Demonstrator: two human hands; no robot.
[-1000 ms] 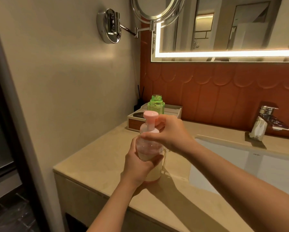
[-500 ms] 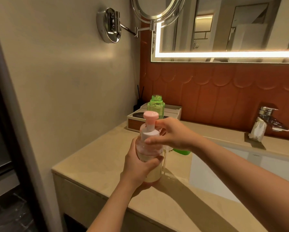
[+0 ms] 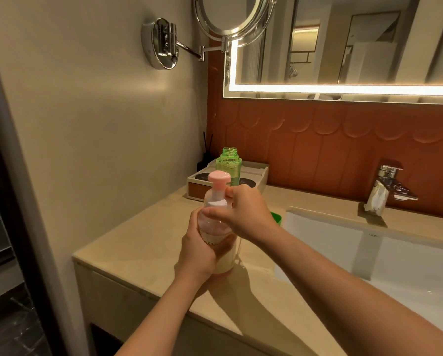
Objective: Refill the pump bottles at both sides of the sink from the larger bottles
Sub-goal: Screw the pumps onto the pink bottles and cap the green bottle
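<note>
Over the last second little has shifted on the tabletop (image 3: 143, 242) to the left of the sink (image 3: 369, 253). The pump bottle (image 3: 210, 227) appears to rest on the same spot near the front edge, and the left hand (image 3: 202, 253) keeps its fingers wrapped round the lower body. The change is in the right hand (image 3: 246, 214). It has dropped lower on the bottle and turned, so the thumb now lies across the bottle's shoulder while the fingers curl round the white collar under the pink pump head. To me that reads as a twist of the pump top. I cannot tell whether it is loosening or tightening, so this bottle is either being opened for filling or closed after it. Behind it the green bottle (image 3: 229, 163) stands uncapped in front of the tray (image 3: 256, 173), clear of both hands. A green cap (image 3: 277, 218) now shows on the tabletop just behind the right wrist, uncovered as the hand moved.
</note>
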